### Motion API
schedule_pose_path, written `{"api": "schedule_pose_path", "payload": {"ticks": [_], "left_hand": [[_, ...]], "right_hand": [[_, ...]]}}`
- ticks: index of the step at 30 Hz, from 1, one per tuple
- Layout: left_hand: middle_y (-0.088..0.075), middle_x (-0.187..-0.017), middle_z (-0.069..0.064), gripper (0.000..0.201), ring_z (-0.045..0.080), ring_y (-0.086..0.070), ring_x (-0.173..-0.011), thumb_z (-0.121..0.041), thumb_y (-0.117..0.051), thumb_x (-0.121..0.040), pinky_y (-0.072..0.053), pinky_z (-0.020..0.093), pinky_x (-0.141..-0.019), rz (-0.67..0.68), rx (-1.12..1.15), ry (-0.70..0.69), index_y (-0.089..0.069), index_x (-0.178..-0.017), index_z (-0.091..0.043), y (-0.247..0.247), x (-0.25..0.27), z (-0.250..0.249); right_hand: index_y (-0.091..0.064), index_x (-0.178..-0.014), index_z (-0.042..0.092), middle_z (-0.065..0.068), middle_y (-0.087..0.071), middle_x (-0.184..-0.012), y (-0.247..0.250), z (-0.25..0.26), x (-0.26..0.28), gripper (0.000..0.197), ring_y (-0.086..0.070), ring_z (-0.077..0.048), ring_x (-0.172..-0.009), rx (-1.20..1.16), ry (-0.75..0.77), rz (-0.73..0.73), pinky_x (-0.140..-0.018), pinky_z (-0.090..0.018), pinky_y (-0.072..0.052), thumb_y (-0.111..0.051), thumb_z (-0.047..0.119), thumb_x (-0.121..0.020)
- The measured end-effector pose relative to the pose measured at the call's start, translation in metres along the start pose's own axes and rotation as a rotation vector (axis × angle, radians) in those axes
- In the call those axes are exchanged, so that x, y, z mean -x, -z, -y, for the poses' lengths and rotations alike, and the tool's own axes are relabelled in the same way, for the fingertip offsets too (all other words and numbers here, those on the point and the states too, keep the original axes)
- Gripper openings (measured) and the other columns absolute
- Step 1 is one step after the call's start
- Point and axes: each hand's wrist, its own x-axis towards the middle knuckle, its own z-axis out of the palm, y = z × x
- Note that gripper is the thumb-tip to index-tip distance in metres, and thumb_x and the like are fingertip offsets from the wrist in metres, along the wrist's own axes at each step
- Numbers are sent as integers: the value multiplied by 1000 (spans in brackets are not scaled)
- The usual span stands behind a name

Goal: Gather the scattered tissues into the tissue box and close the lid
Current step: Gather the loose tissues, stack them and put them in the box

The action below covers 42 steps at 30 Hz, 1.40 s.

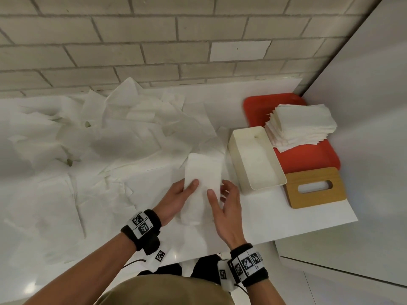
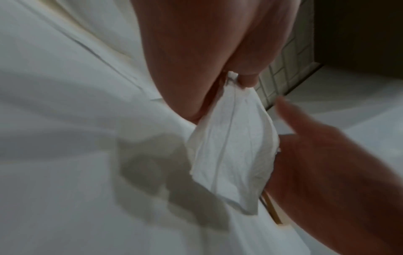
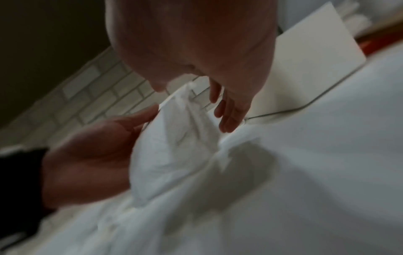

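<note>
Pinching — wrist-view detail — folded tissue (image 2: pixel 231 151)

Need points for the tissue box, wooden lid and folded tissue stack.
tissue box (image 1: pixel 239 160), head view, on its left outer wall.
wooden lid (image 1: pixel 296 198), head view, on the wood left of the slot.
folded tissue stack (image 1: pixel 302 118), head view, on the top sheet.

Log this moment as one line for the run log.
step: folding tissue | left hand + right hand: hold folded tissue | tissue box: open, empty | lid: off, beside box | folded stack: on red tray
</note>
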Motion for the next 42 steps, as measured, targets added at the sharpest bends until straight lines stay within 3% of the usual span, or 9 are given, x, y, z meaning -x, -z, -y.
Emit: {"api": "schedule_pose_path", "payload": {"ticks": [4, 11, 14, 17, 21, 24, 31, 37, 42], "left_hand": [[-77, -127, 1, 32, 20, -73, -120, -33, -52, -112, -56, 46, -108, -29, -71, -167, -67, -136, -19, -44, -5, -34], [-79, -110, 0, 20, 20, -76, -106, -24, -55, -111, -63, 39, -92, -190, -87, -464, -64, -125, -13, -84, -62, -82], [-77, -100, -4, 10, 17, -75, -97, -18, -63, -105, -61, 38, -91, -291, -545, -432, -68, -112, -14, -64, -115, -61], [-68, -121, 11, 29, 35, -67, -111, -11, -64, -98, -53, 41, -99, -373, -857, -257, -60, -127, -6, -43, -161, -35], [-46, -151, 9, 69, 37, -54, -127, -2, -66, -86, -48, 46, -106, -352, -1206, -314, -46, -150, -18, -41, -186, -20], [-48, -157, 1, 80, 29, -49, -142, 6, -66, -78, -49, 47, -101, -313, -1400, -491, -52, -150, -24, -47, -194, -23], [-50, -161, 0, 25, 27, -35, -157, -23, -60, -104, -34, 47, -121, -146, -1594, -493, -74, -125, -20, -54, -216, -36], [-74, -114, 6, 21, 31, -70, -118, -24, -55, -95, -55, 43, -96, -350, -1425, -823, -69, -92, -10, -65, -168, -76], [-61, -78, 3, 12, 31, -59, -66, -15, -65, -96, -45, 33, -58, -159, -1471, -920, -54, -99, -15, -111, -99, -150]], "right_hand": [[-47, -145, 29, 15, -66, -134, 9, 31, -13, 37, -66, -3, -123, -96, 118, 45, -102, -31, -57, -60, 32, -111], [-33, -151, 15, 42, -62, -126, 97, 64, -36, 61, -70, 4, -113, -158, 210, -226, -93, -18, -58, -69, 6, -103], [-38, -138, 24, 18, -71, -117, 138, 57, -67, 47, -74, -6, -97, -30, 211, -262, -81, -26, -60, -68, 11, -105], [-50, -119, 30, -2, -67, -84, 155, 32, -109, 23, -66, -20, -71, 353, 144, -140, -61, -32, -46, -67, 23, -106], [-49, -138, 13, -8, -60, -115, 148, 9, -146, 31, -62, -29, -111, 726, -77, 247, -85, -35, -53, -59, 13, -109], [-36, -153, 3, -19, -53, -140, 144, 6, -155, 53, -57, -32, -125, 819, -131, 279, -104, -38, -53, -46, -8, -102], [-41, -146, 6, -16, -58, -136, 144, 8, -142, 39, -64, -28, -118, 1039, -38, 341, -97, -34, -57, -52, 18, -110], [-52, -131, 20, -2, -60, -128, 163, 42, -130, 30, -65, -23, -105, 661, 321, -15, -82, -29, -49, -64, 33, -106], [-42, -123, 19, 13, -59, -126, 151, 77, -120, 47, -62, -6, -122, 25, 374, 82, -104, -17, -47, -79, 28, -96]]}}
